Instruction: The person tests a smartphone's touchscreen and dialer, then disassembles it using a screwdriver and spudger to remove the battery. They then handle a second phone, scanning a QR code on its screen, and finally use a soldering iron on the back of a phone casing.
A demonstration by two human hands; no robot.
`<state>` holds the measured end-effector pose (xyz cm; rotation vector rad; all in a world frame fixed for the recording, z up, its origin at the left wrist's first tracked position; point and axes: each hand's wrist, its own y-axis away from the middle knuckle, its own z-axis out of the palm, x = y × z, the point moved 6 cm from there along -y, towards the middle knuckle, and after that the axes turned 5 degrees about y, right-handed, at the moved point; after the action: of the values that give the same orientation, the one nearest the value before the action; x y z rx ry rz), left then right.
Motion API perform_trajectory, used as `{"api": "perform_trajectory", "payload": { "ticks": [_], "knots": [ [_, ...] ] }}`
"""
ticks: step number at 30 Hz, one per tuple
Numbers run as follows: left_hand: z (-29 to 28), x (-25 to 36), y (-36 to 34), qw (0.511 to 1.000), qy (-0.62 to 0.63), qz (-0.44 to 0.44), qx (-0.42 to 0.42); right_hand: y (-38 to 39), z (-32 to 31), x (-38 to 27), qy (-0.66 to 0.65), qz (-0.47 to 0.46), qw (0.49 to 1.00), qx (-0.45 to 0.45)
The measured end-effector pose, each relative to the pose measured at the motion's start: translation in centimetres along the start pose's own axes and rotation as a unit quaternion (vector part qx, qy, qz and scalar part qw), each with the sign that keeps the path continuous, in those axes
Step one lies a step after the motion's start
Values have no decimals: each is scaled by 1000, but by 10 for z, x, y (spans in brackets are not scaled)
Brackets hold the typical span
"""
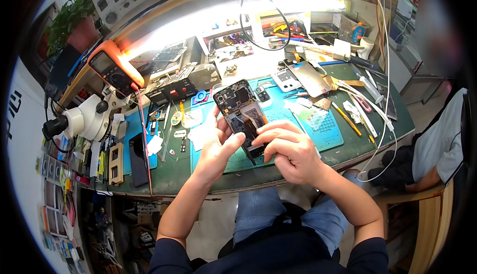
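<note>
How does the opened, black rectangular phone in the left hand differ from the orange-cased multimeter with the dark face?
The opened black phone is held in the left hand; the orange multimeter sits apart at the left, untouched. The phone's circuit parts are exposed, while the multimeter's casing looks closed. The multimeter has a red lead; none shows on the phone. Both are longer than wide.

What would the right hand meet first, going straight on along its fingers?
Most likely the opened phone held in the left hand. The right hand points at its lower half; one view can't settle whether they touch.
</note>
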<state>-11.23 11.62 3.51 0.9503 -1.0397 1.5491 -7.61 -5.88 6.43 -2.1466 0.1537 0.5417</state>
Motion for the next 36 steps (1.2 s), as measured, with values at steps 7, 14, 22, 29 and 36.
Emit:
{"api": "perform_trajectory", "payload": {
  "ticks": [7, 14, 22, 29, 36],
  "knots": [
    [4, 2, 1, 1000, 4, 6, 9, -10, 5, 13, -126, 166, 970, 127],
    [4, 6, 0, 1000, -13, 6, -2, -5, 12, 23, -288, 325, 901, 21],
    [9, 3, -3, 1000, -21, -7, 1, -26, 17, 14, -62, 223, 967, -107],
    [-3, -4, -11, 999, -8, -35, 20, -28, 23, 40, -125, 288, 946, -76],
    [19, -19, -23, 986, 92, -117, -68, -20, 25, 51, -326, 354, 873, -78]
  ]
}}
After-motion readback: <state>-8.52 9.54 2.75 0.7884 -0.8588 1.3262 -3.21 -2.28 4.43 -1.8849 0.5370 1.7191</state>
